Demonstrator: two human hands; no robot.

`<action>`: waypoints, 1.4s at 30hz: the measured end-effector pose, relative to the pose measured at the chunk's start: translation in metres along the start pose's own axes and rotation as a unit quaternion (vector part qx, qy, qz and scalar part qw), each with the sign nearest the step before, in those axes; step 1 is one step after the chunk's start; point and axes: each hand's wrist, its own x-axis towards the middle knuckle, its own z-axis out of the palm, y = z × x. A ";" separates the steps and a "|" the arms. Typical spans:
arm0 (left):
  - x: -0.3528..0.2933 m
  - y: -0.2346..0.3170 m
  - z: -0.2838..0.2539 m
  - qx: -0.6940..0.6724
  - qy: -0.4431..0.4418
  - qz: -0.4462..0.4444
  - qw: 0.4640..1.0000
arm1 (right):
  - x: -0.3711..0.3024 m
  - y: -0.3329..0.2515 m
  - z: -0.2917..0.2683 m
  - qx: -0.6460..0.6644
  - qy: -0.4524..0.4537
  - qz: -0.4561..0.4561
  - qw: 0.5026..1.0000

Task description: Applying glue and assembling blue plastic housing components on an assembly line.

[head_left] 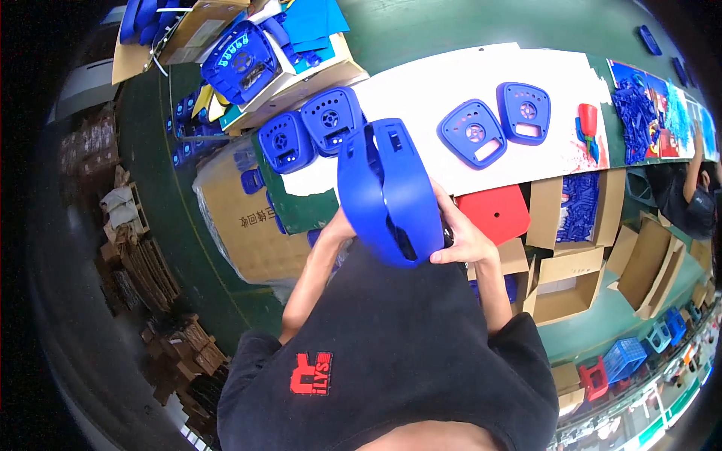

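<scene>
Upright in front of my chest I hold a blue plastic housing (402,184), its two curved halves partly apart with a dark gap running between them. My right hand (464,239) grips its right side, the thumb at the lower edge beside a small black part. On the other side, my left hand (342,227) supports the housing, with its fingers mostly hidden behind the plastic. Beyond it on the table, two blue housings (331,119) stand at the left. Two flat blue panels (472,134) with round grilles and rectangular slots lie to the right.
A white-covered table (406,83) spans the front. A red stool (494,214) and an open carton of blue parts (579,210) stand at its near side. A red-handled tool (588,119) lies farther right. Another person (688,192) works at the far right. Boxes of blue parts (241,60) are at upper left.
</scene>
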 end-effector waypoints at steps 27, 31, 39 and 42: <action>-0.051 0.056 -0.001 0.397 0.288 0.154 0.858 | 0.042 -0.034 -0.009 0.069 0.163 0.000 0.984; -0.059 0.083 -0.005 0.364 0.212 0.238 0.875 | 0.036 -0.005 -0.022 0.377 0.185 0.111 0.901; -0.058 0.091 0.017 0.323 0.142 0.385 0.853 | 0.033 0.020 -0.015 0.528 0.169 0.103 0.826; -0.056 0.087 0.028 0.297 0.142 0.412 0.850 | 0.035 0.018 -0.008 0.551 0.163 0.105 0.812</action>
